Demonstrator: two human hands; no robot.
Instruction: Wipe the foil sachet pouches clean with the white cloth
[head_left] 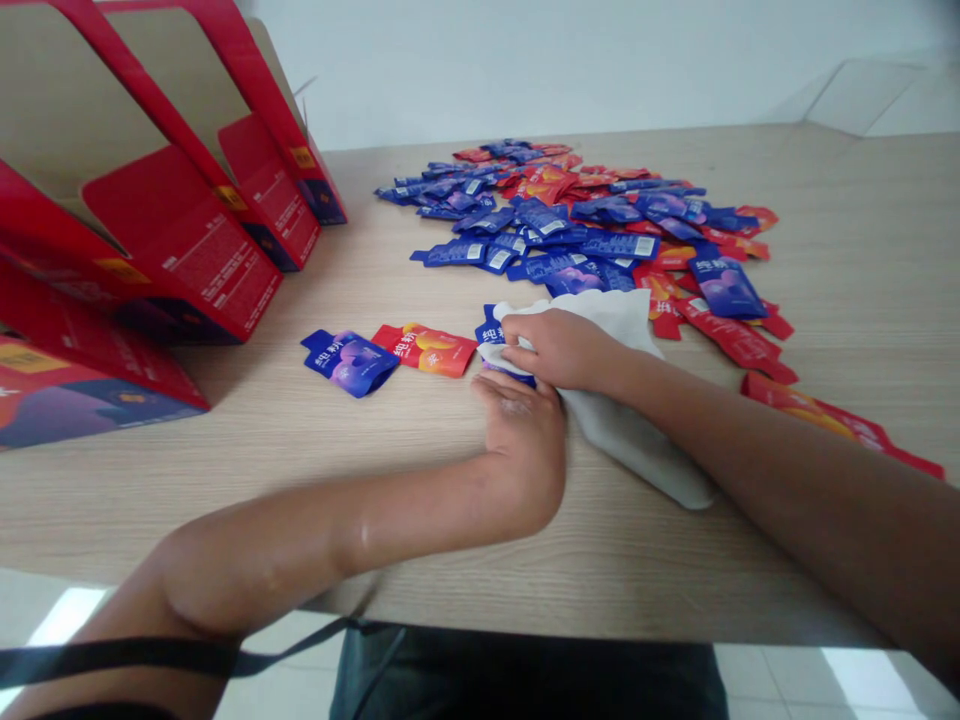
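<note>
A white cloth (615, 400) lies bunched and draped on the table, and my right hand (559, 348) is closed on its left part. The cloth partly covers a blue pouch (489, 326) lying flat. At the near edge of that pouch, my left hand (523, 415) has its fingers bent against it, holding it on the table; the fingertips are partly hidden. Just left of them lie a red pouch (435, 350) and another blue pouch (351, 362), laid in a row.
A heap of blue and red pouches (570, 240) spreads across the far middle of the wooden table (360, 440). One red pouch (840, 420) lies beyond my right forearm. Open red boxes (202, 250) stand at the left. The wall (525, 70) borders the table's far edge.
</note>
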